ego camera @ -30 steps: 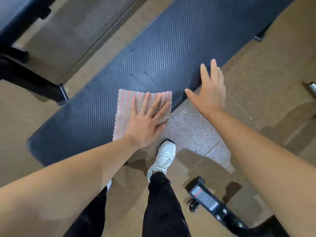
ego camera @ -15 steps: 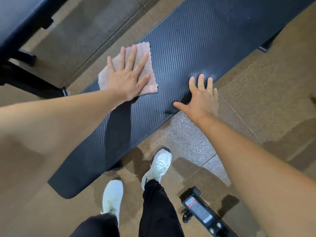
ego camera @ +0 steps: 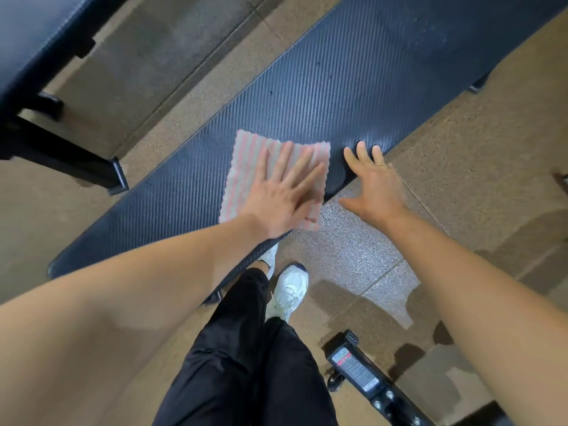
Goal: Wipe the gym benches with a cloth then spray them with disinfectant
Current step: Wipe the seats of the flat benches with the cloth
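From the head view, the dark textured bench (ego camera: 338, 87) is running diagonally across the floor, and everything else is lying around it. The left hand (ego camera: 276, 201) is pressing flat on the pink-and-white striped cloth (ego camera: 249, 161), fingers spread wide and straight, gripping nothing, only pinning the cloth to the pad. The cloth is sitting on the bench's near edge, its lower corner hanging just past that edge. The right hand (ego camera: 375, 186) is resting just beside the cloth, also open, its fingertips touching the bench's near edge while the palm is hovering over the floor; it is holding nothing.

On the near side of the bench, the person's dark trousers (ego camera: 246, 348) and white shoes (ego camera: 289, 290) are standing close against it, one shoe partly tucked under the pad. A black machine base with a label (ego camera: 353, 367) is lying near the right forearm, well apart from the bench. Beyond the bench's far side, a second dark padded bench (ego camera: 27, 41) is filling the upper left corner.
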Motion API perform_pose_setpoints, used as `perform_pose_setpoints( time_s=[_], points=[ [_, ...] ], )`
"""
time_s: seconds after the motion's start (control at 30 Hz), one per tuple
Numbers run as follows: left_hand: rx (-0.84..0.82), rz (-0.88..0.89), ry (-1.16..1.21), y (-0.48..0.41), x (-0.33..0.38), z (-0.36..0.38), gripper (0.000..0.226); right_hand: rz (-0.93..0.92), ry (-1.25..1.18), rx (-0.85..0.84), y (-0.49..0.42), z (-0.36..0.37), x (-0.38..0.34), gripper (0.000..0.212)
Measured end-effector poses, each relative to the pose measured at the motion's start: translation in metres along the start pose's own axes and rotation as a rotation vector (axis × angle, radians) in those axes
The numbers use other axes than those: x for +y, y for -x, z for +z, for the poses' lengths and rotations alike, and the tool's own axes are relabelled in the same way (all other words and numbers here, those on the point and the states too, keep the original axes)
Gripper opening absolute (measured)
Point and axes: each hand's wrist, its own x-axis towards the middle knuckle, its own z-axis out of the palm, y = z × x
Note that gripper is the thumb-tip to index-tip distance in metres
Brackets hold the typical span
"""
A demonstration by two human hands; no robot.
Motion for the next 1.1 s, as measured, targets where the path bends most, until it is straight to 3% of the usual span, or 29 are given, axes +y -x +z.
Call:
perform_pose_setpoints(
  time_s=[0.1, 0.2, 0.3, 0.43, 0.7, 0.83, 0.97, 1.1],
  points=[
    [-0.007, 0.196, 0.002, 0.01, 0.004, 0.001, 0.079, -0.019, -0.162, 0.015, 0.0, -0.012, 0.015, 0.081],
    [-0.027, 0.247, -0.019, 0.025, -0.001, 0.005, 0.075, 0.021, -0.259, 0.2, -0.001, -0.023, 0.024, 0.06],
    [-0.044, 0.219, -0.028, 0.027, -0.012, 0.003, 0.074, 0.157, -0.277, 0.308, -0.012, -0.035, 0.032, 0.069],
    [-0.063, 0.269, -0.03, -0.008, -0.034, -0.015, 0.07, 0.233, -0.074, 0.194, -0.034, -0.041, 0.044, 0.09],
    [0.001, -0.086, 0.041, -0.136, -0.082, -0.07, 0.068, 0.248, 0.075, 0.052, -0.051, -0.049, 0.049, 0.094],
    [0.023, -0.181, 0.089, -0.158, -0.078, -0.076, 0.069, 0.238, 0.094, 0.029, -0.054, -0.051, 0.05, 0.093],
    [0.024, -0.135, 0.129, -0.155, -0.057, -0.071, 0.067, 0.232, 0.1, 0.039, -0.053, -0.05, 0.05, 0.092],
    [0.005, 0.005, 0.109, -0.148, -0.02, -0.059, 0.069, 0.228, -0.058, 0.044, -0.048, -0.049, 0.054, 0.09]
  ],
)
